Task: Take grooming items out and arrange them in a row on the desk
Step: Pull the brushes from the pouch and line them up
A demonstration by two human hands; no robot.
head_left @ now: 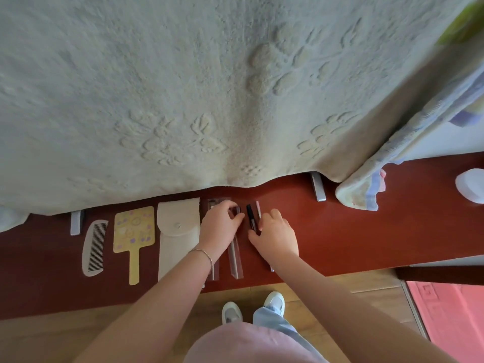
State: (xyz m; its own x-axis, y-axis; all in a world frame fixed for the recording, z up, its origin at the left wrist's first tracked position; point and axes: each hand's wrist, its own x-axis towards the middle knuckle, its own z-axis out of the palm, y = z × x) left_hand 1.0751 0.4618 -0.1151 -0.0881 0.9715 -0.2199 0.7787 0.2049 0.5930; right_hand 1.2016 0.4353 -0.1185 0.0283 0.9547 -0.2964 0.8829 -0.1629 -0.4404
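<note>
Black and slim, a small tube-like grooming item (249,217) is lying upright-on-the-desk between both hands, near the back edge of the red-brown desk (353,231). The right hand (275,235) is curling its fingers against this item's lower end, apparently pinching it, though the exact grip is hard to tell. The left hand (222,224) is pinching another small dark piece (237,210) just beside it, above a clear plastic sleeve (235,260). Leftward, a row is lying side by side: a cream pouch (178,231), a yellow hand mirror (134,231) and a white comb (94,247). A pale embossed cloth (183,87) is hanging over the desk's rear, and a white round container (471,184) is sitting far right.
</note>
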